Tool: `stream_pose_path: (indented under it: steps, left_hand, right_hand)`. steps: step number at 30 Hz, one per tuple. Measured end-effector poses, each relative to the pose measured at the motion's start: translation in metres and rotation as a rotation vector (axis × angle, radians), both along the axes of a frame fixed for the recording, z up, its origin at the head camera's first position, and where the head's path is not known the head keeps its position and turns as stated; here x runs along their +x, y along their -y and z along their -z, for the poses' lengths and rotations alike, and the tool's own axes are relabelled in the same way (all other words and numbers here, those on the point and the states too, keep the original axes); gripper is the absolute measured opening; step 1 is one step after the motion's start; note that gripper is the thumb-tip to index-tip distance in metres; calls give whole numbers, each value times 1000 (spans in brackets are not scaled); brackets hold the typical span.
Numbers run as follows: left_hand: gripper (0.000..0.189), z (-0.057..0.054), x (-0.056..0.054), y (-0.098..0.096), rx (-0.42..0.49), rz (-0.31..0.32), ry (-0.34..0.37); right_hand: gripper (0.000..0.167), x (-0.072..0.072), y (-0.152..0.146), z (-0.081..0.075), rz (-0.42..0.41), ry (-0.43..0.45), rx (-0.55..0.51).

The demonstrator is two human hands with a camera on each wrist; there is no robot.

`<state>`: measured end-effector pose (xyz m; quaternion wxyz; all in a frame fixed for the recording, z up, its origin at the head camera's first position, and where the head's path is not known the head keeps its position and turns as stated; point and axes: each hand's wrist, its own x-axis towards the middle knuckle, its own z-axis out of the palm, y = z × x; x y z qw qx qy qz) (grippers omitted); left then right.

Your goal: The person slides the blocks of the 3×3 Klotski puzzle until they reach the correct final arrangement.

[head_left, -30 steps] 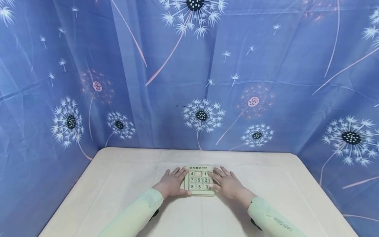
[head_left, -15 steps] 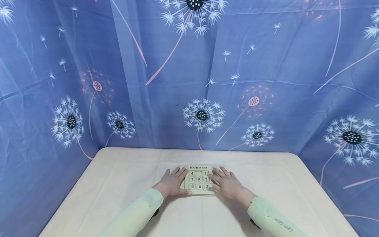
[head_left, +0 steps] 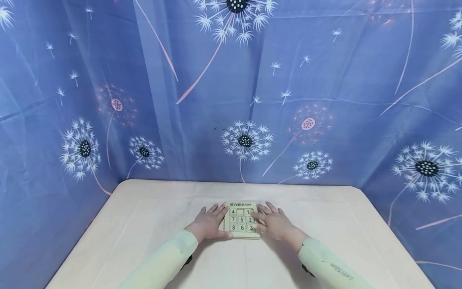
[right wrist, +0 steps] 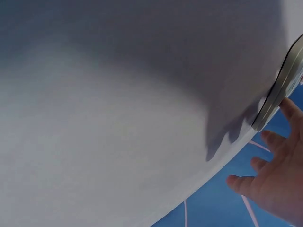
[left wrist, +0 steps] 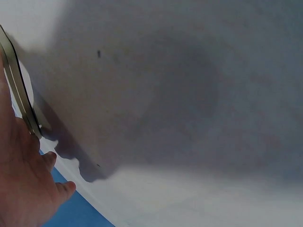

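Head view: puzzle (head_left: 241,220) (numbered) between hands (head_left: 208,224) (head_left: 277,226).

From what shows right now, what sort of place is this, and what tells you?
Probably a small screened-off tabletop workspace: blue dandelion-print cloth hangs behind and on both sides of a pale table, and a number-tile puzzle lies between the person's left hand and right hand.

Pale number puzzle (head_left: 240,212) flat on table (head_left: 317,212) (top row gapped).
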<state>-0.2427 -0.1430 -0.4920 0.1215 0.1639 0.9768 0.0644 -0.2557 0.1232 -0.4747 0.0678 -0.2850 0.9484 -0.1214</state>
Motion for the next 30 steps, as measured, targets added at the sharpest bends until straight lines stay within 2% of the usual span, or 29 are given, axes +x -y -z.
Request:
stream_pose_path:
  steps: [8, 16, 30]
  left_hand:
    - [100, -3, 1, -2, -8, -15, 6]
    - [100, -6, 1, -2, -20, -2, -3]
    - [99, -4, 0, -2, -27, -7, 4]
  right_hand:
    - [55, -2, 8, 2, -2, -1, 3]
    - [54, -3, 12, 2, 4, -8, 19]
    - [58, -4, 19, 7, 8, -3, 50]
